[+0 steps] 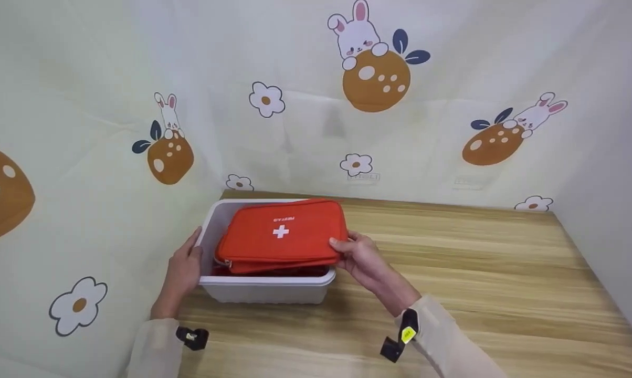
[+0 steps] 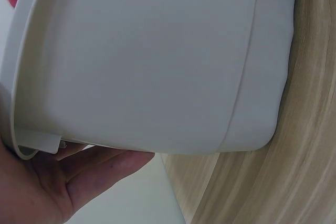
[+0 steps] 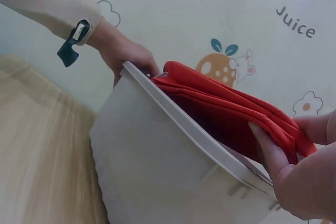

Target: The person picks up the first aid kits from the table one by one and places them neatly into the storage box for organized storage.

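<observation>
A red first aid pouch with a white cross lies slanted across the top of a white plastic bin. My right hand pinches the pouch's right end, thumb on one face and fingers on the other. That end rises above the bin's rim, as the right wrist view also shows with the pouch tilted. At the bin's left side, my left hand grips the rim, thumb over the edge and fingers along the outside wall. Dark red material shows under the pouch inside the bin; what it is stays hidden.
The bin stands on a wood-grain table, near its back left corner. A pale cloth backdrop printed with rabbits, fruit and flowers closes off the back and left. Another pale wall rises on the right.
</observation>
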Available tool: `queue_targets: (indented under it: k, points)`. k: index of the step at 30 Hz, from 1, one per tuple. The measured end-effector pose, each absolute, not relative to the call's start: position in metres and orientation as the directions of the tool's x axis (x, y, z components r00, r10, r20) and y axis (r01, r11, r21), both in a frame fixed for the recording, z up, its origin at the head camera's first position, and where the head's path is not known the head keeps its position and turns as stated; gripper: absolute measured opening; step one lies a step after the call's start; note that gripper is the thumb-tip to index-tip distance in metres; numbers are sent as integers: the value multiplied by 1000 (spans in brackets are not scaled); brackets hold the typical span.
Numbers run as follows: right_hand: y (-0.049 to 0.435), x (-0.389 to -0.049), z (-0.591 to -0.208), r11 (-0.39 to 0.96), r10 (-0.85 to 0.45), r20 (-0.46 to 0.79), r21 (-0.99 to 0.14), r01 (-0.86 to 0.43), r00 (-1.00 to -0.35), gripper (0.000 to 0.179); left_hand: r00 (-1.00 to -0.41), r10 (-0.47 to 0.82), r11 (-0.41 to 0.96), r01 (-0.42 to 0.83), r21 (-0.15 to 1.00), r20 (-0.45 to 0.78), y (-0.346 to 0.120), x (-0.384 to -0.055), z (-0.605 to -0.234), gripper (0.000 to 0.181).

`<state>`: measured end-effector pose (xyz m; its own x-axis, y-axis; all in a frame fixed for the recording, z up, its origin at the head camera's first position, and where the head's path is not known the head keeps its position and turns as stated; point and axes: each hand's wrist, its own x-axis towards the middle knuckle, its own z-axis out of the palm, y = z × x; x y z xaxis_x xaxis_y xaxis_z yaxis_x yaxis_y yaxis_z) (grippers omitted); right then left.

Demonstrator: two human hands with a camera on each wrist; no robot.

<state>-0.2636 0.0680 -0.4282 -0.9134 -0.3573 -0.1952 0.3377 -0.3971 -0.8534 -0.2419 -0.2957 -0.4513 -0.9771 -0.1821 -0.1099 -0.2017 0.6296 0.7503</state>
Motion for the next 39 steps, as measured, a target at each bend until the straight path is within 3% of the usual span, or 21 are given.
queue_targets:
  k: [18,31,39]
  points:
    - [29,-256,-425,-338,-342,-155,-900,276,-927,54,-973,-175,587,-228,777,-154,-295,-243,-452,55]
    - [26,-255,-426,-110,-244,-175,-972,207,-954,66,-971,-172,570,-238,787,-169,-294,-243,-452,55]
    - [23,-251,-424,49,-227,-46,-998,36,-973,57,-970,-178,571,-239,786,-165,-294,-242,-452,55]
